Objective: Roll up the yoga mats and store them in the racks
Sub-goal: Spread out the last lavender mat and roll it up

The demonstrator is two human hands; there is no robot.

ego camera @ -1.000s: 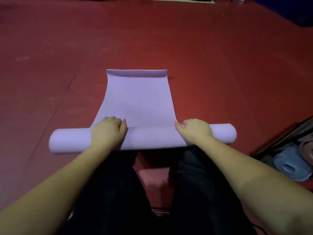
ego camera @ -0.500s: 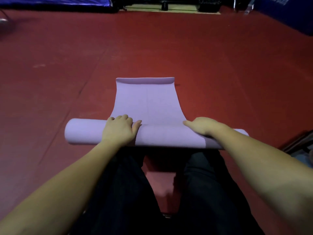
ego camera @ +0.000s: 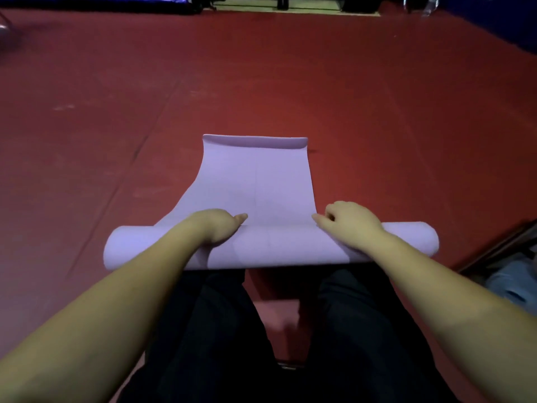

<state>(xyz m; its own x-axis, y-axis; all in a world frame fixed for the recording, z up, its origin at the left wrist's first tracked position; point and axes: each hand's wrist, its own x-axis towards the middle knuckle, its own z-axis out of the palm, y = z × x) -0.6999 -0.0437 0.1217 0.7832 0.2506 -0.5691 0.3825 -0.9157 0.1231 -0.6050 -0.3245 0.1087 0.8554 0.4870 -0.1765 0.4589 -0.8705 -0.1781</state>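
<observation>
A lilac yoga mat (ego camera: 255, 184) lies on the red floor in front of me, its near part wound into a thick roll (ego camera: 279, 248) across my knees. The flat part stretches away, and its far edge curls up. My left hand (ego camera: 215, 228) presses on the roll left of centre, fingers curled over its top. On the right of centre my right hand (ego camera: 348, 222) lies over the roll, fingertips at the seam where roll meets flat mat. Both hands grip the roll.
The red padded floor (ego camera: 116, 141) spreads on all sides. At the right edge a dark rack frame (ego camera: 499, 248) shows, with a blue-grey rolled mat (ego camera: 511, 283) partly in view. Dark equipment and blue padding line the far wall. My dark-trousered legs are below the roll.
The roll has advanced away from me and grown thicker, so the flat part is shorter. Both hands have shifted their hold on the roll's top. The view tilted up slightly.
</observation>
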